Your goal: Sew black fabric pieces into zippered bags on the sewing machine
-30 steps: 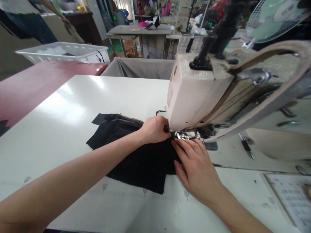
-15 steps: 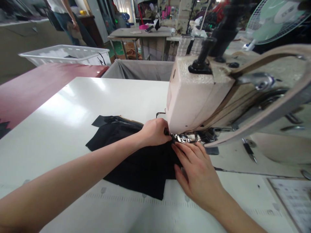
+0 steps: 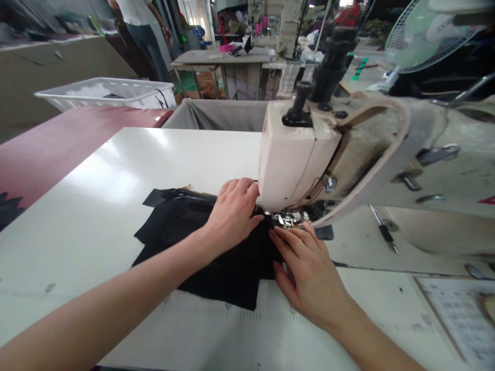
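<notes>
A black fabric piece (image 3: 228, 273) lies on the white sewing table, its right part at the presser foot (image 3: 288, 219) of the sewing machine (image 3: 301, 154). Along its far edge runs a zipper (image 3: 201, 194) with gold-coloured teeth. My left hand (image 3: 235, 211) rests on the cloth left of the foot, thumb apart from the fingers; the machine head partly hides its fingertips. Just in front of the foot, my right hand (image 3: 309, 270) lies flat on the fabric's right edge with fingers stretched out.
A pen-like tool (image 3: 384, 232) lies on the machine bed at right. Behind the table stand a grey cloth-lined bin (image 3: 220, 114) and a white plastic basket (image 3: 112, 93). A green fan (image 3: 429, 38) is at upper right. A person (image 3: 143, 36) stands at upper left.
My left hand has loosened from a pinch near the foot, its thumb now apart, and shifted slightly left. My right hand stays on the fabric. The view has shifted slightly.
</notes>
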The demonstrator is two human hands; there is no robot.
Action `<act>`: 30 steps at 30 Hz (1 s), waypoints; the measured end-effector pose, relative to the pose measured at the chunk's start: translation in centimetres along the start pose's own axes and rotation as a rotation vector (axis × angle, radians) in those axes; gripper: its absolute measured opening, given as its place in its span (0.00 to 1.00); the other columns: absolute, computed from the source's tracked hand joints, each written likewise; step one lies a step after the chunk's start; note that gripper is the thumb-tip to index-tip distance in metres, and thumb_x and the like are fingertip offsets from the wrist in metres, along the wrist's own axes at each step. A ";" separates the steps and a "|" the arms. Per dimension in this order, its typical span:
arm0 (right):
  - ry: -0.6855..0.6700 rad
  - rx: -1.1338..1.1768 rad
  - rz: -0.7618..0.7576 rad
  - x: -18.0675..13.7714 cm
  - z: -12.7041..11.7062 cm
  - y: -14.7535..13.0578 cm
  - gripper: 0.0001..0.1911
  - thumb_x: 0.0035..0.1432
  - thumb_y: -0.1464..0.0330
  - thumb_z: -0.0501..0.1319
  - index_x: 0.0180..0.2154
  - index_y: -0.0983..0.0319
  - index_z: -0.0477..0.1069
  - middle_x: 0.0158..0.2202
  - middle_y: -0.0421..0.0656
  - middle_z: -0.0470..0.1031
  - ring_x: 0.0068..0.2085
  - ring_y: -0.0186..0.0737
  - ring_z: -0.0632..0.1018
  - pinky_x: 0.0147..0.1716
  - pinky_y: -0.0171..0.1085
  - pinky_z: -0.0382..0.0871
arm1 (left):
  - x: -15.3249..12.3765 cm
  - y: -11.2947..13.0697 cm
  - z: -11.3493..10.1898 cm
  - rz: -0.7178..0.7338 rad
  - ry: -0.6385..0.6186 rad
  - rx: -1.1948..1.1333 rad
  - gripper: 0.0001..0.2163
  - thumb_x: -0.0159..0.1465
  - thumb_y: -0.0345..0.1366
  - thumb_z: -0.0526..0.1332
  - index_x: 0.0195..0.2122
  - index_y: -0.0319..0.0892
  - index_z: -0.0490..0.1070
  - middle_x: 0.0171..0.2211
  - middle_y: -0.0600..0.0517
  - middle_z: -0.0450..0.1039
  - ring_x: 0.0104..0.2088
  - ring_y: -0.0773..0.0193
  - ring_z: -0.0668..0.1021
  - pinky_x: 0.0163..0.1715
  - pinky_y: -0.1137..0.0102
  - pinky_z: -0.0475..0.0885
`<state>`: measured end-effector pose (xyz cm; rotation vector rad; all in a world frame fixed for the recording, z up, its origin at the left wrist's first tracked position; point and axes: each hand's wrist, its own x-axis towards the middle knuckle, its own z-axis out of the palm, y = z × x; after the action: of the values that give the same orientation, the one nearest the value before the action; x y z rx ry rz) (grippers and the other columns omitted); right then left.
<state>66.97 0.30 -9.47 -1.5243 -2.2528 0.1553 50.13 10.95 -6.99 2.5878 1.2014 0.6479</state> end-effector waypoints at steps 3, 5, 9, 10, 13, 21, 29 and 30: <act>0.037 0.076 -0.035 0.0 0.1 0.4 0.20 0.61 0.71 0.54 0.54 0.66 0.68 0.53 0.52 0.69 0.55 0.51 0.68 0.59 0.59 0.56 | -4.1 1.6 0.0 0.132 -0.043 -0.091 0.11 0.60 0.42 0.64 0.37 0.41 0.67 0.40 0.47 0.71 0.40 0.56 0.72 0.42 0.62 0.69; 0.114 0.152 0.001 0.0 0.0 0.6 0.16 0.61 0.72 0.53 0.50 0.64 0.71 0.51 0.51 0.70 0.53 0.50 0.70 0.55 0.56 0.64 | -5.9 2.0 0.4 0.147 -0.143 -0.190 0.15 0.58 0.44 0.66 0.36 0.41 0.65 0.37 0.49 0.69 0.36 0.59 0.71 0.37 0.65 0.68; 0.283 0.502 0.331 -0.9 -1.0 0.5 0.12 0.62 0.68 0.55 0.46 0.58 0.72 0.46 0.48 0.74 0.48 0.46 0.75 0.49 0.51 0.71 | -6.4 1.2 1.0 0.120 -0.202 -0.365 0.06 0.65 0.32 0.56 0.30 0.40 0.63 0.33 0.50 0.68 0.35 0.63 0.69 0.36 0.69 0.66; 0.287 0.678 0.439 -1.3 -1.4 0.3 0.12 0.61 0.67 0.56 0.46 0.58 0.72 0.46 0.47 0.75 0.48 0.46 0.76 0.50 0.51 0.71 | -6.2 0.9 0.9 0.106 -0.195 -0.415 0.07 0.66 0.31 0.54 0.30 0.40 0.63 0.33 0.50 0.68 0.34 0.63 0.69 0.36 0.69 0.66; 0.200 1.258 0.739 -2.5 -2.4 -0.9 0.14 0.58 0.65 0.60 0.47 0.59 0.71 0.48 0.48 0.75 0.50 0.48 0.76 0.53 0.52 0.70 | -5.7 0.2 0.2 -0.046 -0.186 -0.567 0.06 0.66 0.32 0.54 0.31 0.40 0.63 0.32 0.52 0.68 0.33 0.65 0.69 0.35 0.71 0.65; -0.140 1.839 0.991 -1.4 -1.5 -5.1 0.16 0.55 0.65 0.64 0.45 0.64 0.70 0.42 0.50 0.78 0.40 0.45 0.81 0.47 0.48 0.75 | -5.2 0.4 -1.0 -0.245 -0.221 -0.720 0.09 0.67 0.38 0.54 0.31 0.40 0.64 0.28 0.55 0.65 0.29 0.68 0.67 0.30 0.73 0.64; 0.193 1.604 0.947 0.7 0.7 -5.2 0.22 0.44 0.64 0.70 0.43 0.61 0.70 0.37 0.42 0.77 0.35 0.40 0.79 0.40 0.43 0.77 | -5.4 -0.5 -0.9 0.071 -0.243 -0.487 0.29 0.53 0.43 0.71 0.53 0.40 0.66 0.38 0.49 0.70 0.33 0.65 0.72 0.35 0.70 0.72; 0.177 1.585 0.943 0.6 0.8 -5.3 0.21 0.44 0.63 0.71 0.40 0.62 0.71 0.36 0.42 0.77 0.35 0.40 0.78 0.40 0.43 0.77 | -5.5 -0.5 -0.8 0.097 -0.234 -0.447 0.25 0.55 0.41 0.69 0.53 0.40 0.68 0.39 0.48 0.70 0.35 0.64 0.73 0.37 0.69 0.73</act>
<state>61.90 -1.10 -8.39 -1.2389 -0.4981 1.4974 46.29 7.07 -8.15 2.2744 0.7601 0.5392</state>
